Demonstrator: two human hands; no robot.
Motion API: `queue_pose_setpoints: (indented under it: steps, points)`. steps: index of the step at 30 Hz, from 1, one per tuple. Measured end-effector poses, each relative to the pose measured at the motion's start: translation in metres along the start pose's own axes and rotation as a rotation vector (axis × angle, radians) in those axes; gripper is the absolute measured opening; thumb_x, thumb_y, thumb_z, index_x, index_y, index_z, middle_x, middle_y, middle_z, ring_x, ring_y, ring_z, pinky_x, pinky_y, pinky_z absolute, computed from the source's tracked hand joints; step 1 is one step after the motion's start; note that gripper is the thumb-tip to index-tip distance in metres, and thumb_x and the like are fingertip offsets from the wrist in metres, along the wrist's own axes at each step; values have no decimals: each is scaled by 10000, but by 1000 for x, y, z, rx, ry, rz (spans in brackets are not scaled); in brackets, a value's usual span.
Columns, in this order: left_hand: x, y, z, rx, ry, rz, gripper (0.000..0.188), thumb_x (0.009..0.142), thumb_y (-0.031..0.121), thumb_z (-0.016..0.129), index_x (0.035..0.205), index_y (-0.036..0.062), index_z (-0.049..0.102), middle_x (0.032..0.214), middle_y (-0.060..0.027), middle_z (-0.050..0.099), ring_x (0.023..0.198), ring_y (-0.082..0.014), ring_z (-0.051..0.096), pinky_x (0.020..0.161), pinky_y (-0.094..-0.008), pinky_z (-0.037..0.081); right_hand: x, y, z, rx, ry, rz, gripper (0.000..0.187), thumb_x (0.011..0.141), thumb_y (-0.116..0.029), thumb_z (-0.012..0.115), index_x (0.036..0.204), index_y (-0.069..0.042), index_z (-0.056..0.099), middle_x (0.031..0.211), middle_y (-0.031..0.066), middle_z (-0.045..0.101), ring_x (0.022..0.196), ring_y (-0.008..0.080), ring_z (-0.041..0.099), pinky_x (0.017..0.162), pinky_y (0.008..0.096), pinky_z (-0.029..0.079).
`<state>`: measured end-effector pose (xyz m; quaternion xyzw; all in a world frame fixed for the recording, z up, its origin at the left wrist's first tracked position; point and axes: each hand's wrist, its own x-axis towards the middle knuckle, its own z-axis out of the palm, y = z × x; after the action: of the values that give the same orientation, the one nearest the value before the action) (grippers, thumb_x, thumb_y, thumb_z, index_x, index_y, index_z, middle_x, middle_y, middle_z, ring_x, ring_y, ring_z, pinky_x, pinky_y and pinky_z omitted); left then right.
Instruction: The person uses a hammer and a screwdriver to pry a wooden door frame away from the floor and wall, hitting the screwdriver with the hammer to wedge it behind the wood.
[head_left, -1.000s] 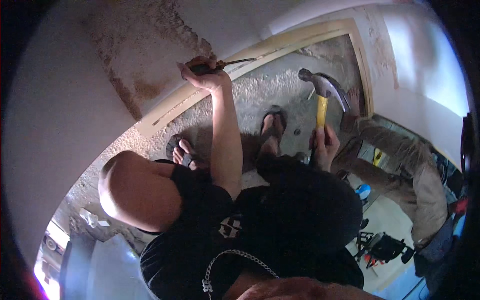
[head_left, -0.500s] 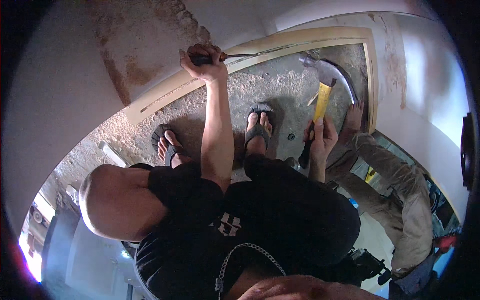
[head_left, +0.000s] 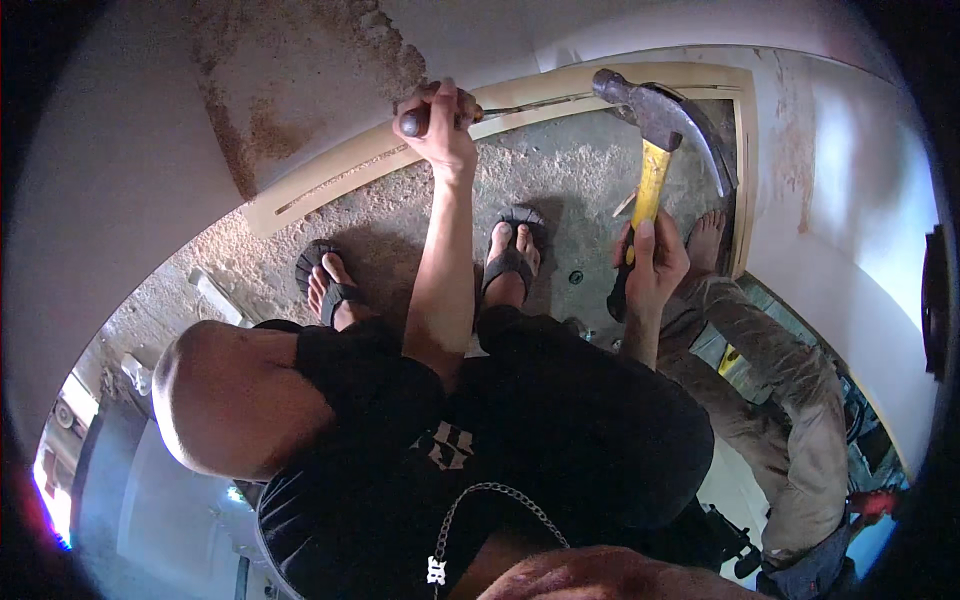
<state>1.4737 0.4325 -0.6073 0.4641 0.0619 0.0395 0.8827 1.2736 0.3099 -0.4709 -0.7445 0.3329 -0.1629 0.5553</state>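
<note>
My left hand (head_left: 440, 130) is wrapped round the dark wooden handle of a chisel (head_left: 530, 107). Its long thin metal shank points right along the groove in a pale wooden frame (head_left: 310, 190); whether the tip touches the wood I cannot tell. Lower and to the right, my right hand (head_left: 656, 265) grips a claw hammer (head_left: 652, 180) by its yellow and black handle. The hammer's head is raised, its striking face beside the far end of the chisel and partly covering the frame, the curved claw toward the right.
Wood shavings (head_left: 560, 160) litter the floor round my sandalled feet (head_left: 510, 255). At the right another person's bare foot (head_left: 707, 235) and tan trousers (head_left: 775, 340) are close to the hammer. White walls (head_left: 850, 180) border the frame. A pale scrap (head_left: 218, 297) lies at the left.
My left hand with the chisel has shifted a little right, and its grip has turned. The hammer has tilted, its head rising and swinging left toward the frame.
</note>
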Motion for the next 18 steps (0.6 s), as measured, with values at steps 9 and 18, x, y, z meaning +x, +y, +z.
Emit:
queue_pose_setpoints:
  steps: [9,18]
  points:
    - [7,10,-37,-239,-76,-163,88,887,53,638,834,42,568,749,-67,574,664,-185,575,606,-334,454,35,-64,47,-493,-409,-513,417,921,-143,622,1335,-113,574,861,128,633,619,156,616,548,305,507]
    - [6,8,-39,-203,61,-249,228,873,98,719,755,4,549,642,-100,582,568,-206,592,567,-359,530,21,-106,110,-733,-881,-529,642,860,4,584,1417,-298,484,861,68,509,567,178,581,532,345,571]
